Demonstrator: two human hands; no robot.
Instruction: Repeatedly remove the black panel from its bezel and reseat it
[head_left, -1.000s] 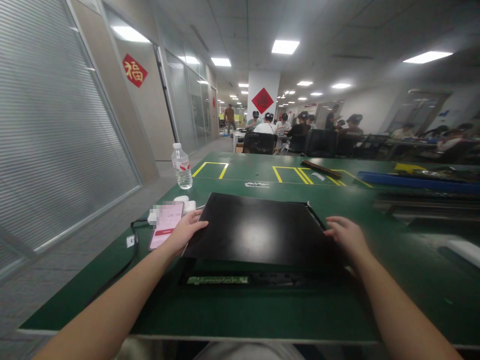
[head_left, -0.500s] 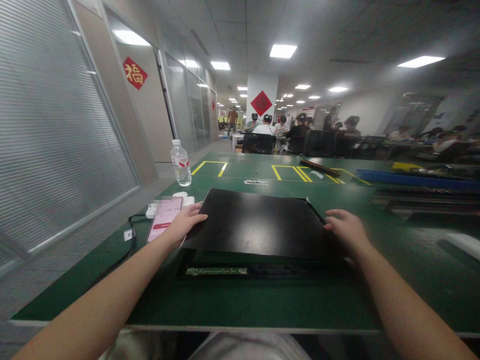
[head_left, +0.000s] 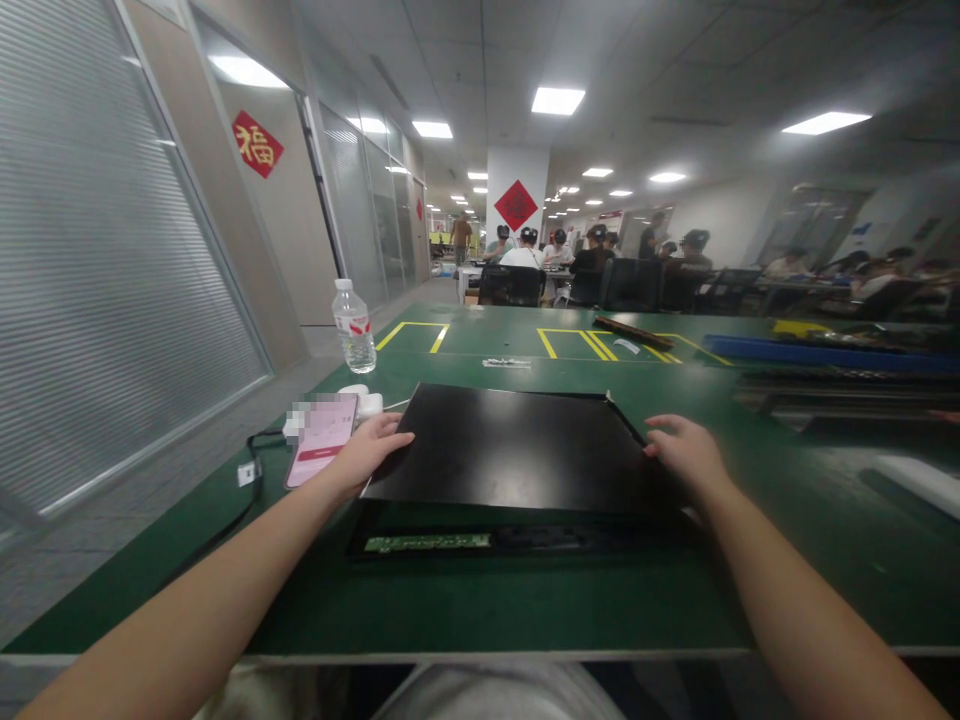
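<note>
A thin, glossy black display panel lies at a slant over a dark frame on the green table. Along the frame's near side a green circuit board strip shows; the rest of the frame is mostly hidden under the panel. My left hand grips the panel's left edge, thumb on top and fingers underneath. At the right edge, my right hand has its fingers curled in, the thumb and fingertips meeting the panel's side.
A phone and white plugs with a black cable lie left, near a water bottle. Further back are yellow tape marks and a dark strip. A blue bar and blurred long parts lie right. People sit at tables beyond.
The view has shifted slightly to the right. Both hands keep their places at the panel's edges, and the panel has barely moved over the frame.
</note>
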